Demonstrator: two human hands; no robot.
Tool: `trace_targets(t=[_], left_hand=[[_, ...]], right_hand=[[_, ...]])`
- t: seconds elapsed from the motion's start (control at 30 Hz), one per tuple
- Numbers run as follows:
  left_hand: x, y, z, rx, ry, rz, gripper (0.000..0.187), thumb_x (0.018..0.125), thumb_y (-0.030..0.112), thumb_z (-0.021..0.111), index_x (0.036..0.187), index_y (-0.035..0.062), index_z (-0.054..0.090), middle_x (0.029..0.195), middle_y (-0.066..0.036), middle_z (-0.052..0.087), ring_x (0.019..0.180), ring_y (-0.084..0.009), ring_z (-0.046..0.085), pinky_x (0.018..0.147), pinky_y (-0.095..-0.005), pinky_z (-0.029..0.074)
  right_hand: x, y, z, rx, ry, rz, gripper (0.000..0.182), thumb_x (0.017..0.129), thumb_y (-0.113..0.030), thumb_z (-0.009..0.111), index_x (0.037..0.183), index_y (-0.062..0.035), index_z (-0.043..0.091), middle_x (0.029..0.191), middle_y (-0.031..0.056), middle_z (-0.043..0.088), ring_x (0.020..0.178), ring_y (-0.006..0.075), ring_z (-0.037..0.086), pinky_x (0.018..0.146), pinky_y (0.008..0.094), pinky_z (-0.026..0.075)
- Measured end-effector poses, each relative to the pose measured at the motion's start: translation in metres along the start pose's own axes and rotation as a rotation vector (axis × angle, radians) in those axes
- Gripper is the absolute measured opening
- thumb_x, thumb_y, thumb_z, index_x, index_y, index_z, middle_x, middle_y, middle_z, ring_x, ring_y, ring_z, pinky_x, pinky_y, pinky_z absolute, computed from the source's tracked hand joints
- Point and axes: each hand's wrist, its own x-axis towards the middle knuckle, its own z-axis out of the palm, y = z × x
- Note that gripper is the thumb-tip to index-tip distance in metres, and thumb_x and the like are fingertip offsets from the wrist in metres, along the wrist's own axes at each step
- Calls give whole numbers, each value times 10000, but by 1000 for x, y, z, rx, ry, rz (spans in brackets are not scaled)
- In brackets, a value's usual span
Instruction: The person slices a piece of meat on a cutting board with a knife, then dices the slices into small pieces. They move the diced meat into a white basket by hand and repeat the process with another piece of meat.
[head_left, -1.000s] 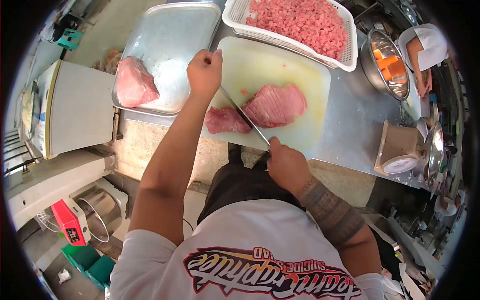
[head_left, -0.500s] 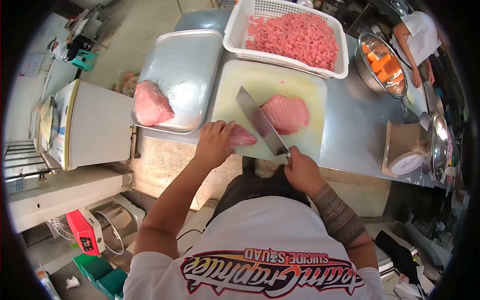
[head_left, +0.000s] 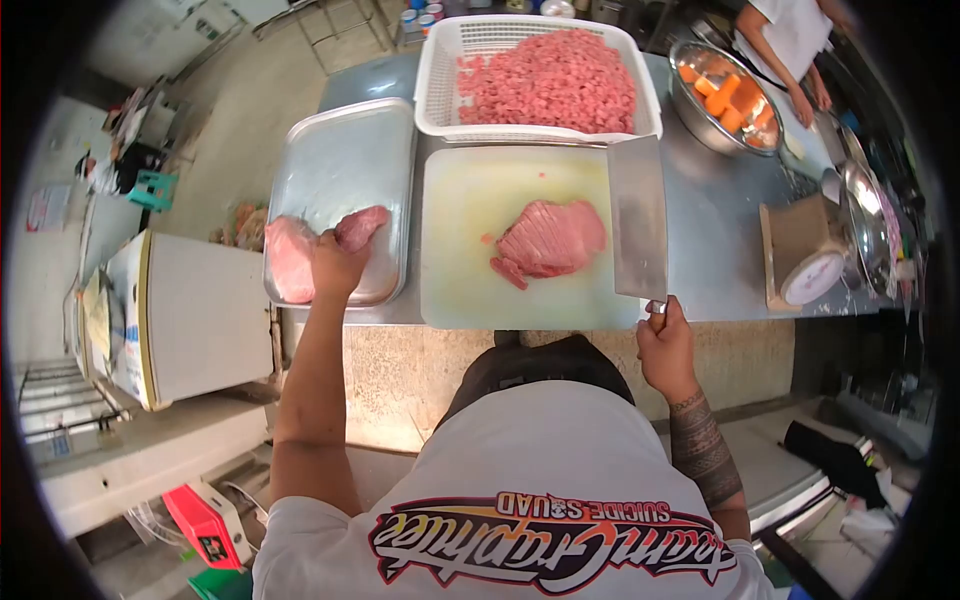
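My left hand [head_left: 340, 266] is over the metal tray [head_left: 345, 130], its fingers closed on a small piece of raw meat [head_left: 362, 228]. Beside it in the tray lies a larger pale pink chunk of meat [head_left: 290, 262], partly behind the hand. My right hand [head_left: 666, 345] grips the handle of a cleaver [head_left: 638, 215], whose broad blade points away from me over the right edge of the cutting board [head_left: 470, 290]. On the board rests a sliced piece of meat [head_left: 553, 238], with a thin strip at its near left side.
Behind the board stands a white plastic basket [head_left: 438, 115] of diced meat. To the right are a steel bowl [head_left: 700, 125] with orange chunks and a weighing scale [head_left: 805, 255]. A co-worker in a white shirt [head_left: 785, 35] stands at the far right, hands over another board.
My left hand has carried the small meat piece from the board leftward to the tray. My right hand has swung the cleaver right, away from the sliced meat.
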Motion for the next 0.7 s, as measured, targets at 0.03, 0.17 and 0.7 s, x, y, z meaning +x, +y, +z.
trace_targets(t=[0.03, 0.17, 0.7], left_hand=[[3, 3, 1, 115, 6, 18, 789, 703, 284, 921, 1334, -75, 612, 1363, -302, 632, 1276, -431, 612, 1077, -536, 484], [-12, 62, -1, -5, 66, 588, 983, 705, 313, 963, 1526, 44, 493, 1530, -255, 532, 1458, -445, 473, 1236, -564, 346], [-14, 179, 55, -220, -292, 1365, 943, 745, 450, 882, 1528, 78, 510, 1549, -195, 467, 1386, -439, 496, 1183, -570, 410]], right_hand=[[-2, 7, 4, 13, 22, 35, 176, 950, 19, 604, 1109, -21, 539, 749, 18, 501, 646, 109, 524, 601, 331, 479], [-15, 10, 17, -150, 136, 43, 194, 934, -49, 611, 1103, 38, 575, 815, 224, 658, 743, 382, 687, 694, 466, 532], [-23, 20, 52, -302, 246, 156, 284, 952, -82, 600, 1200, 42, 538, 938, 358, 686, 893, 559, 671, 760, 617, 527]])
